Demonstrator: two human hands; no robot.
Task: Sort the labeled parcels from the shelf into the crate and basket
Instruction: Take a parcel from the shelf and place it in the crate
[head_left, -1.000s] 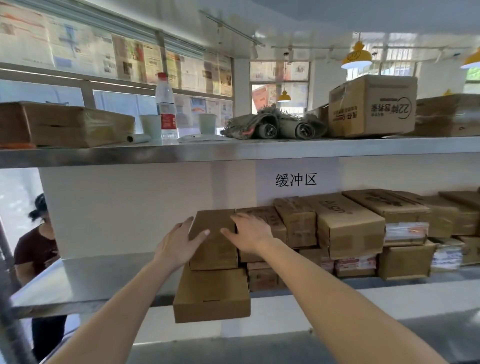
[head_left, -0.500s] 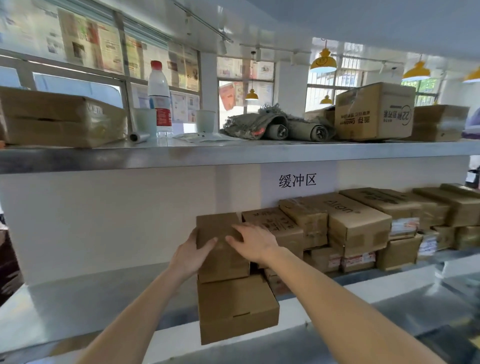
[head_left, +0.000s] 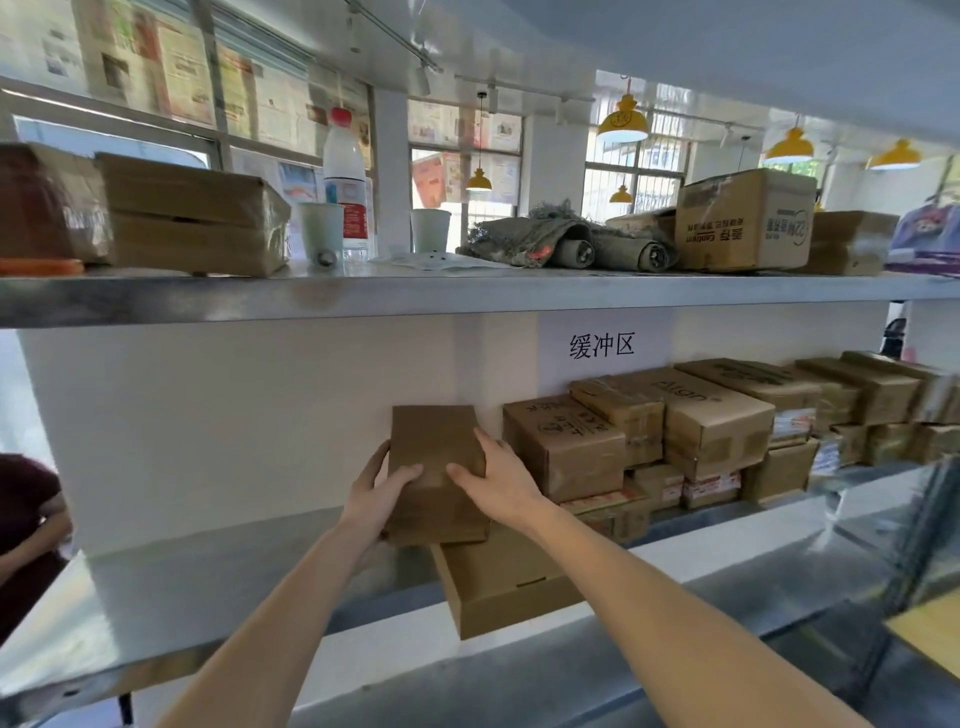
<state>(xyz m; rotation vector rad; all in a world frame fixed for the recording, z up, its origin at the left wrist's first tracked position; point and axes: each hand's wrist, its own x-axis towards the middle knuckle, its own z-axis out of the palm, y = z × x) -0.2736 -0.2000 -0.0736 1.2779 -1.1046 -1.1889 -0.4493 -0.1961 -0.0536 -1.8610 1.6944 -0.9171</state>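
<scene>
A plain brown cardboard parcel is held between both hands at the left end of the middle shelf. My left hand grips its left side, thumb on top. My right hand presses on its right side and top. The parcel rests on, or sits just above, a flat brown box that juts over the shelf's front edge. To the right lies a stack of several taped parcels, some with labels. No label shows on the held parcel. Neither crate nor basket is in view.
The upper shelf carries cardboard boxes, a red-capped bottle, two cups and rolled cloth. A paper sign hangs on the white back wall. A person in a dark top stands at the far left.
Both hands have closed in on the top parcel and drawn it forward and left, off the box beside it. The camera has turned, so the shelf contents sit further right.
</scene>
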